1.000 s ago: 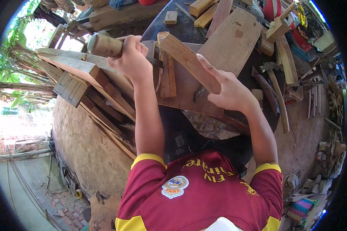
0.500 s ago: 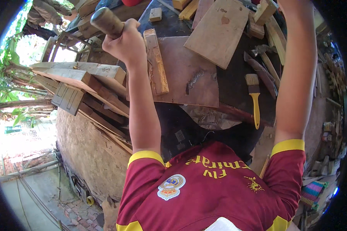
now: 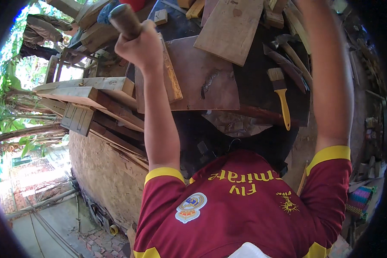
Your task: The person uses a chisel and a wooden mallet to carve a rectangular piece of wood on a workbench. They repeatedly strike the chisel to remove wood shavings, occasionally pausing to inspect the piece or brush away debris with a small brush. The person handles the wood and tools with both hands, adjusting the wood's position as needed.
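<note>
My left hand [image 3: 142,49] is closed around a thick, round-ended wooden piece [image 3: 124,20] that looks like a mallet or large handle; its other end is hidden by the hand. Beside that wrist a narrow wooden strip [image 3: 171,71] lies on a brown board [image 3: 198,84] with a dark worn patch. My right forearm [image 3: 329,73] reaches up past the right of the bench, blurred, and the hand is cut off by the upper edge. Left of that forearm are a yellow-handled paintbrush [image 3: 280,96] and a hammer [image 3: 288,48]. A wide pale plank [image 3: 232,30] lies farther up.
Long timber beams [image 3: 88,95] stick out left of the bench [image 3: 256,79]. Wood offcuts [image 3: 276,15] and a small block [image 3: 161,16] lie at its far side. A red object [image 3: 132,4] shows at the top. A colourful woven item [image 3: 360,200] is at the lower right.
The view has shifted, so the bench things sit slightly higher and more to the left. My right forearm has moved and is now blurred. My left hand keeps its hold on the wooden piece.
</note>
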The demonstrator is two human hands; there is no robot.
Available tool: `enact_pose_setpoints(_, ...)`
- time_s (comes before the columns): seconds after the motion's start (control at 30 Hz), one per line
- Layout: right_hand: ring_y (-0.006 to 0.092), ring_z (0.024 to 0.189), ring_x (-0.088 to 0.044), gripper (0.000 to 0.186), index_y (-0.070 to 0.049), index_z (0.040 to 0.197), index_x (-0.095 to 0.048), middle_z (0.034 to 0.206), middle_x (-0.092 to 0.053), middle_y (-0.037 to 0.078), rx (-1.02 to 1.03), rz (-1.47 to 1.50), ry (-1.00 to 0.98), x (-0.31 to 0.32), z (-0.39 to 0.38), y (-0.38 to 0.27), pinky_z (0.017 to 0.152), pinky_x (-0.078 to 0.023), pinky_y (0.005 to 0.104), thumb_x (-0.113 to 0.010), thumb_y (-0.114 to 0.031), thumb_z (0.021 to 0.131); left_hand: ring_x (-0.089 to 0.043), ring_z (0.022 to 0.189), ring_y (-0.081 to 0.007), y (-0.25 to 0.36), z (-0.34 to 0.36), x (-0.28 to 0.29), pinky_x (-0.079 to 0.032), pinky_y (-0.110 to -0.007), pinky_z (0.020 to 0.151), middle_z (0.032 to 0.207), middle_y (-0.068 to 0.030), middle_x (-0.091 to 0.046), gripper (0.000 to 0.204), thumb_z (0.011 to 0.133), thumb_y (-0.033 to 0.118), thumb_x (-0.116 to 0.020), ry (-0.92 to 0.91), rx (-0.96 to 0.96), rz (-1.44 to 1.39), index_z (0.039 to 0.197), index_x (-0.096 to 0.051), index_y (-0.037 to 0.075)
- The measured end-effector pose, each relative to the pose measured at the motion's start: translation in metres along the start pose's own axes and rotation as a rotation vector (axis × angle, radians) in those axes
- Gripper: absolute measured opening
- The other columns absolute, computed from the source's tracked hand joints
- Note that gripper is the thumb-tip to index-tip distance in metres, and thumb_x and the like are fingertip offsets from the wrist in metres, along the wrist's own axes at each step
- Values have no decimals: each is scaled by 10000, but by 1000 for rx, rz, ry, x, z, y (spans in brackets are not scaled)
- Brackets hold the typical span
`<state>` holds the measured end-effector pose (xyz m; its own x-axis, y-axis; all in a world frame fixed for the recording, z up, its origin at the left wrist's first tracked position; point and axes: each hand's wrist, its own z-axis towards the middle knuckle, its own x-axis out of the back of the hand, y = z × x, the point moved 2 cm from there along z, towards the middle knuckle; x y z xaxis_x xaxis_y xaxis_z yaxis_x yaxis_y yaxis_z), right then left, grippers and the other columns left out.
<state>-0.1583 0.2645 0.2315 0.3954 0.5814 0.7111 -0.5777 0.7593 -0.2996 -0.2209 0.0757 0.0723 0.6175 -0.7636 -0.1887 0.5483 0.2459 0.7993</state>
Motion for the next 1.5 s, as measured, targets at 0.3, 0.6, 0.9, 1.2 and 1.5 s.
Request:
enact_pose_setpoints(0.3, 296, 1122, -583, 747, -78, 1405, -373, 1187, -596, 208, -33, -34, -8, -59, -86, 123, 931, -454, 387, -633, -64, 704, -630, 635, -362, -5, -39, -14, -507, -430, 588, 634, -158, -626, 130, 578, 174, -677, -276, -214, 526, 644, -645, 67)
enact_pose_setpoints(0.6, 189, 738, -640, 839, -149, 1456, -331, 1008, -660, 184, -50, 413, -507, -129, -91, 97, 705, -527, 335, -599, -43, 668, -587, 517, -223, -5, -24, 8, -450, -330, 518, 559, -117, -580, 114, 621, 104, -669, -187, -183, 229, 635, -596, 18)
enact_pose_setpoints(0.9, 336, 792, -652, 880, -320, 1456, -315, 916, -646, 240, -88, 472, -859, -170, -70, 62, 790, -514, 377, -616, -140, 648, -482, 499, -65, -4, 1, 61, -390, -236, 480, 580, 11, -553, 113, 674, -35, -681, 38, 93, -163, 639, -584, 11)
enact_pose_setpoints(1.2, 338, 780, -662, 891, -297, 1467, -292, 871, -649, 241, -157, 399, -949, -159, -69, 55, 773, -524, 383, -614, -140, 652, -289, 377, -87, 4, 30, 91, -240, -252, 390, 489, 4, -367, 305, 659, -96, -593, 242, 231, -607, 533, -379, 79)
enact_pose_setpoints(1.5, 330, 772, -665, 897, -338, 1466, -275, 872, -649, 244, -11, 414, -816, -179, -77, 69, 781, -530, 405, -616, -138, 660, -314, 372, -75, -15, 26, 62, -208, -244, 370, 489, -2, -398, 184, 679, -93, -586, 262, 272, -439, 620, -454, 20)
